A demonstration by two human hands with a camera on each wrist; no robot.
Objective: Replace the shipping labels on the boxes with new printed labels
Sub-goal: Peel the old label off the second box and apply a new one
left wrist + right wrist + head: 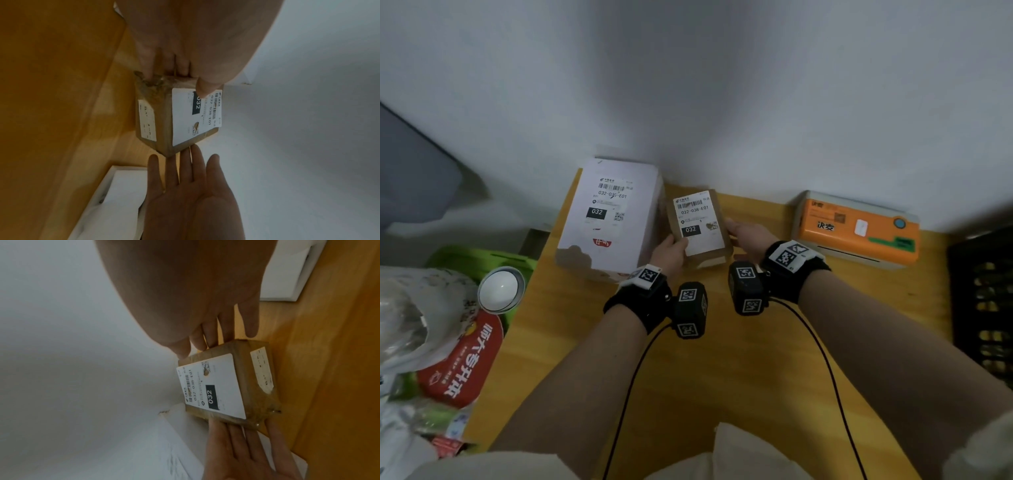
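Observation:
A small brown cardboard box (717, 236) stands at the back of the wooden table (722, 370), next to a larger white box (589, 233). Its top bears a white shipping label (697, 219) marked 032, with a small tear by the QR code (206, 373). A second narrow label (147, 120) is stuck on its side. My left hand (676, 246) grips the box's left end, with its thumb (204, 91) pressing on the top label. My right hand (738, 231) lies flat against the right end, its fingers (207, 339) straight. The white box carries a similar label (611, 202).
An orange and white label printer (859, 229) sits against the wall at the back right. A black crate (983, 301) stands off the table's right edge. To the left are a green bin (465, 260), a white cup (501, 289) and plastic bags (421, 325).

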